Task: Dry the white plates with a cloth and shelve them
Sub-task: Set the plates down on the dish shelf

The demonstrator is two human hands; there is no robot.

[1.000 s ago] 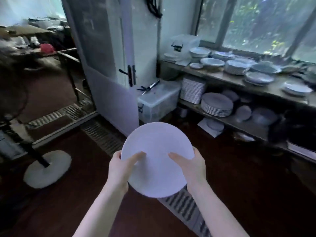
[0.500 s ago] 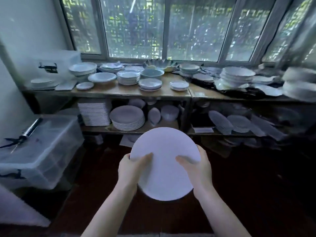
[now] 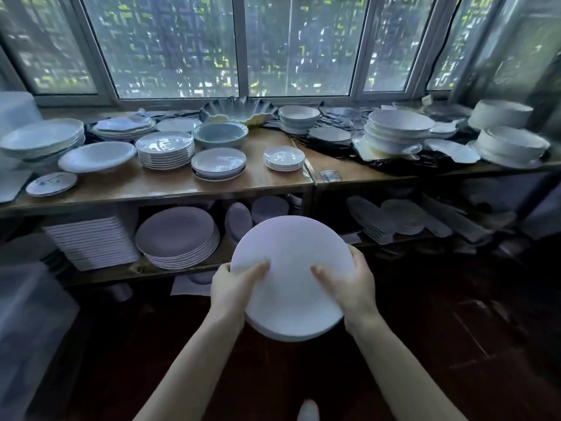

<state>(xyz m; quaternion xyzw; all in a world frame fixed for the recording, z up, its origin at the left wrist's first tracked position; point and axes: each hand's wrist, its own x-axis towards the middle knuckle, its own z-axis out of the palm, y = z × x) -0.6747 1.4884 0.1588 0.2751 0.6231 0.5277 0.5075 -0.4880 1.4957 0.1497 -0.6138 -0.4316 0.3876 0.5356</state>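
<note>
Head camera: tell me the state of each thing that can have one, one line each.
White plate, held in the air by both hands.
Left hand, grips the plate's left rim.
Right hand, grips its right rim.
Round plate stack, resting on the lower shelf.
Teal bowl, upright and empty, top shelf.

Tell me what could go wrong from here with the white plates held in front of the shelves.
1. The left hand and right hand grip the white plates only at the near half; the far side hangs unsupported and might tip or slip.
2. The round plate stack on the lower shelf sits close under the top board, so the rim may knock that edge or the leaning plate beside it.
</note>
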